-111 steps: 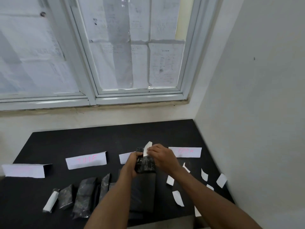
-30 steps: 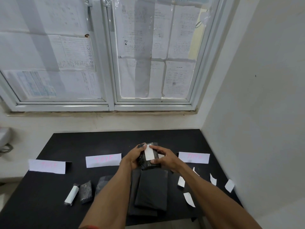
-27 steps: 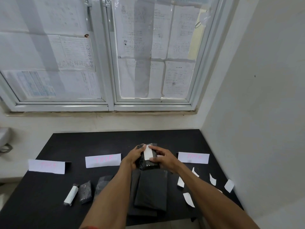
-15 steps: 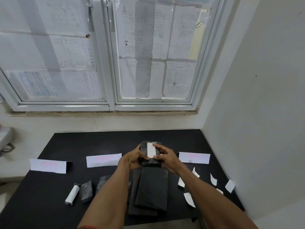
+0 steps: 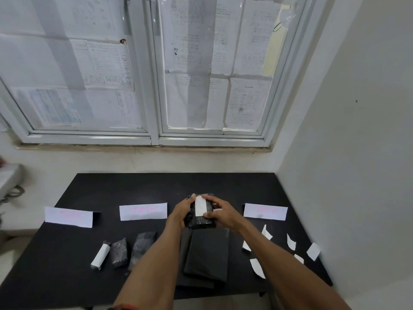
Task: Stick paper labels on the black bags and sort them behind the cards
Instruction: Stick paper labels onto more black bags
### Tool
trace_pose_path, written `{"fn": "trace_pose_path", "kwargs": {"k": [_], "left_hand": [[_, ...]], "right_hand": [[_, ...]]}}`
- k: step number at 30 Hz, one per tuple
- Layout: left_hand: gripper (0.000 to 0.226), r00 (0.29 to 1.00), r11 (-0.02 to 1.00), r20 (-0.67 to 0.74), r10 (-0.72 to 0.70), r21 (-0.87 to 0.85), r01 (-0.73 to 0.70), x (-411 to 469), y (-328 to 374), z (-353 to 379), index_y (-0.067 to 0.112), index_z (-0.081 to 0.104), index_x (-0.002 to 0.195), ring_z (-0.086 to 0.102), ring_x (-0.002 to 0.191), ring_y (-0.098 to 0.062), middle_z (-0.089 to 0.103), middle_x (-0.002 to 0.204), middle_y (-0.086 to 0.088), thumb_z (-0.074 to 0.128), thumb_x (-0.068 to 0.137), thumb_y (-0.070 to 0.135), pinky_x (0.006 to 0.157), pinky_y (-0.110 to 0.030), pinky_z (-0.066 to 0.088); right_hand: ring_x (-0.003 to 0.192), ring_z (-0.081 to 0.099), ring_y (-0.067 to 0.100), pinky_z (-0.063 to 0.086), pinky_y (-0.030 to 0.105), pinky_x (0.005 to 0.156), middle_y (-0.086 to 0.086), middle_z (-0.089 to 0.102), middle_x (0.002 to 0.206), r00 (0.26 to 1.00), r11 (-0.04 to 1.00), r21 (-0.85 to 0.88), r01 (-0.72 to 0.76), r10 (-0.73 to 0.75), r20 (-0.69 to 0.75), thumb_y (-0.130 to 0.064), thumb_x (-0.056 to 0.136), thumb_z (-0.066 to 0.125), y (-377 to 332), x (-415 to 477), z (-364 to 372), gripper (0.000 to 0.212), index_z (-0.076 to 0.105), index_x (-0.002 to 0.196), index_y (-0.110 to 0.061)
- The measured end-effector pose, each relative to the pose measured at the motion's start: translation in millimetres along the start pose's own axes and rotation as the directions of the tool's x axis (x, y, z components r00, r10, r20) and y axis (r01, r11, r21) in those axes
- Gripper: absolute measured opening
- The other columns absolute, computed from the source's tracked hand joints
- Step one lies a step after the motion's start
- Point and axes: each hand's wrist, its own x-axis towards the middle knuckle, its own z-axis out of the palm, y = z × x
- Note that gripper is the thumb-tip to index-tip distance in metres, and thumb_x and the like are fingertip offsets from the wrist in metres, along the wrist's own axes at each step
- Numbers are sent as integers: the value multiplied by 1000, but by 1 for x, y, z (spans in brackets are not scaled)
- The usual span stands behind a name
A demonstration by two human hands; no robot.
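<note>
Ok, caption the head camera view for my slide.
Left hand and right hand hold a labelled black bag over the table.

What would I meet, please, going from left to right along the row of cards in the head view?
Left card → middle card → black bag bearing a paper label → right card.

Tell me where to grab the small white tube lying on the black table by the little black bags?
Pinch the small white tube across its middle, coming straight down from above. It lies flat and slanted on the black table, so its long round sides are free. A small black bag lies close on its right, so sliding in sideways might bump it.
</note>
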Motion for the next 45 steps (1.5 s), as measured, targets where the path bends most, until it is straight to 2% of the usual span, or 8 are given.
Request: {"fn": "trace_pose_path", "kwargs": {"k": [6, 11, 15, 21, 28, 33, 38, 45], "left_hand": [[41, 993, 991, 8, -121, 53, 121, -17, 1, -29, 7, 70, 108, 67, 90, -33, 71, 103, -18, 61, 86, 41, 86, -42, 55], [23, 985, 981, -49, -167, 96, 171, -41, 4, -89, 1, 68, 101, 67, 68, -27, 72, 82, -15, 61, 82, 12, 64, -31, 55], [26, 963, 961, -138, -230, 122, 247, -48, -3, -161, 7, 66, 103, 65, 84, -31, 68, 96, -16, 61, 78, 9, 85, -41, 53], [19, 937, 971, -307, -166, 114, 210, -59, -3, -262, 10, 60, 99, 60, 81, -29, 63, 94, -14, 55, 85, -2, 81, -43, 50], [33, 883, 997, -465, -67, -1, 75, -48, -16, -350, 12, 51, 117, 59, 73, -24, 60, 92, -12, 53, 89, -5, 59, -32, 48], [42, 866, 993, -496, -67, 48, 104, -29, -40, -386, -6, 46, 129, 60, 95, -35, 59, 115, -26, 53, 88, -8, 88, -47, 52], [40, 845, 985, -533, -52, 111, 131, -14, -48, -397, -5, 47, 129, 58, 96, -32, 59, 119, -26, 51, 90, -5, 87, -44, 49], [35, 885, 964, -456, -90, 182, 192, 2, -63, -385, -5, 63, 113, 65, 86, -32, 67, 93, -18, 63, 78, -8, 84, -43, 55]], "right_hand": [[112, 56, 23, 53, 30, 90, 10, 48, 133, 995, 983, -177, -49, 63, 75, -11, 77, 74, 4, 10, 28, 92, 22, 148, -35], [113, 55, 20, 54, 23, 77, 13, 43, 143, 988, 991, -40, -126, 129, 84, -7, 74, 78, 10, 32, 92, 109, 3, 152, -26], [108, 53, 20, 57, 31, 65, 9, 45, 140, 980, 980, 61, -189, 185, 66, -2, 77, 74, 11, 50, 166, 95, 15, 150, -19], [101, 59, 23, 59, 38, 69, 9, 59, 120, 969, 968, 70, -242, 237, 72, 2, 79, 66, -1, 81, 285, 53, 43, 124, -14], [100, 62, 23, 55, 34, 82, 5, 64, 110, 931, 923, 164, -349, 320, 176, 0, 73, 62, -8, 118, 386, 52, 50, 122, -15], [104, 61, 22, 52, 31, 86, 8, 64, 112, 871, 843, 232, -485, 445, 206, -2, 65, 70, -1, 135, 424, 52, 51, 112, -10], [108, 58, 21, 47, 36, 97, 5, 61, 118, 812, 766, 270, -583, 535, 233, -20, 54, 74, 5, 144, 441, 82, 41, 129, -13], [107, 59, 22, 51, 27, 81, 10, 60, 120, 839, 821, 172, -545, 533, 111, -12, 62, 65, 8, 142, 424, 71, 45, 130, -3]]}}
